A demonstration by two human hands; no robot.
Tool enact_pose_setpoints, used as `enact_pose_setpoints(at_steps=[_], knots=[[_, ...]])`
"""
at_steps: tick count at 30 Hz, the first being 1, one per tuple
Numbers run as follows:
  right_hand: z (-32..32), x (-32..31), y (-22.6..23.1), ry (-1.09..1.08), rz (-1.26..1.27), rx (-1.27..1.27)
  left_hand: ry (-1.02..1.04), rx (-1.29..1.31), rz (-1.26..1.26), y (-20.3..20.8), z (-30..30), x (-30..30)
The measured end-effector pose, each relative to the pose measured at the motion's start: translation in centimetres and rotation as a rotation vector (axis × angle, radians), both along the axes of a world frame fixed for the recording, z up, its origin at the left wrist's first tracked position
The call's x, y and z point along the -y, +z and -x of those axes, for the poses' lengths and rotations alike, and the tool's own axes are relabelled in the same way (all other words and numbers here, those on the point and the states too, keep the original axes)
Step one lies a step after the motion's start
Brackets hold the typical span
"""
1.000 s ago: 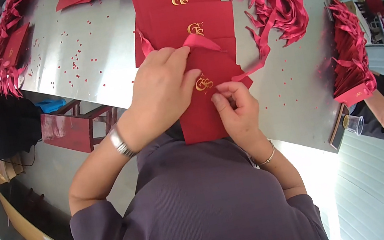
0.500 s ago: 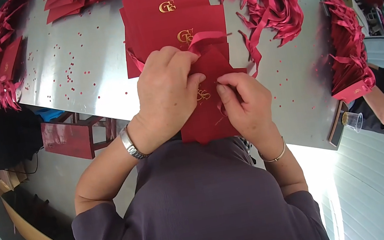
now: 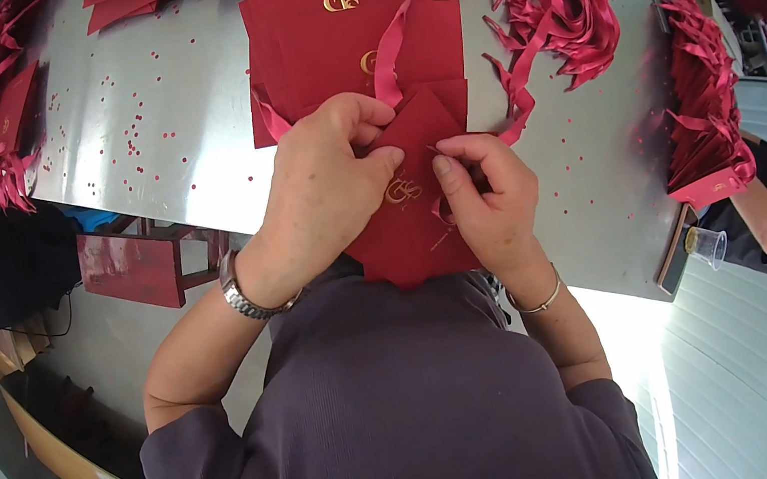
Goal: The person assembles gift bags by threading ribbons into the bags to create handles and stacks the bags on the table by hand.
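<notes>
Tabletop [image 3: 593, 220]: smooth metal
Packet [image 3: 401, 239]: flat, mid-frame
Your left hand [image 3: 317, 177]: atop packet, grip unclear
Right hand [image 3: 496, 200]: pinching ribbon [image 3: 441, 214]

Gold lettering [image 3: 340, 0] on red packets [image 3: 312, 53]

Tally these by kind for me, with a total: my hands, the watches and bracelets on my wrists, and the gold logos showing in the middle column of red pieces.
Hands: 2 (left hand, right hand)
Watch: 1
Bracelet: 1
Gold logos, one partly covered: 3
Total: 7
</notes>
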State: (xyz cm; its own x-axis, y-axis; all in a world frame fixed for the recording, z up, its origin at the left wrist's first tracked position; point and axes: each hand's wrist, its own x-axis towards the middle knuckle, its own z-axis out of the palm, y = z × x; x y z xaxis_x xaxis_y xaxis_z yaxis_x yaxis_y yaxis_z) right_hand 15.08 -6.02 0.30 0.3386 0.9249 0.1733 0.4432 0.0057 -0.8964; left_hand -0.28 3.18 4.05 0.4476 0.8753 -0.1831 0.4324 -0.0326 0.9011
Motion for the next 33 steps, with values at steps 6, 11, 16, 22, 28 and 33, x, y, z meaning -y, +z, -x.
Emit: enact_pose_setpoints(at_steps=[6,11,16,22,28,33], knots=[[0.2,-0.4,0.4,0.005,-0.185,0.121,-0.178,0.092,0.203,-0.4,0.2,-1.0],[0.0,-1.1,1.1,0.030,-0.180,0.243,-0.176,0.167,0.224,-1.4,0.0,-0.8],[-0.4,-1.4,1.3,0.065,-0.178,0.386,-0.177,0.186,0.165,-1.7,-0.2,-0.5],[-0.7,-1.4,1.5,0.138,-0.282,0.724,-0.232,0.047,0.080,-1.7,-0.3,-0.4],[-1.4,-1.7,3.1,0.231,-0.186,0.856,-0.304,0.029,-0.102,-1.9,-0.6,-0.5],[-1.9,-1.2,3.8,0.043,0.156,0.030,-0.380,0.280,0.377,-2.8,-0.5,-2.3]])
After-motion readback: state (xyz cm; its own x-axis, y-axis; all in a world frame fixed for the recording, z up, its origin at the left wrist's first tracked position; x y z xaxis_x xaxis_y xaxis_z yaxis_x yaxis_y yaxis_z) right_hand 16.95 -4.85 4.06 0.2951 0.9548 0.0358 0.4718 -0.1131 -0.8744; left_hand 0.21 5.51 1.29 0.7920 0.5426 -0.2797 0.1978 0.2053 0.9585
